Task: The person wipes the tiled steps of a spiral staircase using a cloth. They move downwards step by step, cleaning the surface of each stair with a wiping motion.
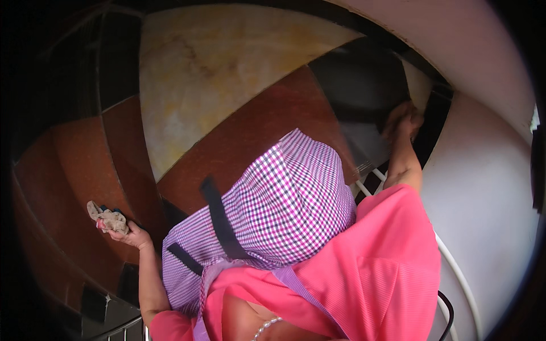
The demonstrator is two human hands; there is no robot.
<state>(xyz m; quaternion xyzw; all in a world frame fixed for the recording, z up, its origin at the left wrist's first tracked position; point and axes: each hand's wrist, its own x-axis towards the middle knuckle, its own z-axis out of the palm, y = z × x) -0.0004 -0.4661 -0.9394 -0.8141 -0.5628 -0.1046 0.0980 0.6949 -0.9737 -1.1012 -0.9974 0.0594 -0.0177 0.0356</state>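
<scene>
My left hand [135,235] grips a crumpled beige cloth [111,221] with reddish and dark blue patches, out to the left over the red-brown tiles [91,157]. Stretched ahead on the right, my right hand [404,119] is blurred and in shadow near the black floor tile [367,81]. Whether its fingers hold or touch anything is hard to make out. Between my arms spreads a purple-and-white checked apron [290,192] with dark straps [219,217], worn over a pink top [396,251].
A pale wall [482,170] curves up close on the right. White metal tubing [458,268] runs beside my right side, with a black cable [448,309] near it. A metal rail [121,328] stands at the lower left. A large cream marbled tile [222,72] lies ahead.
</scene>
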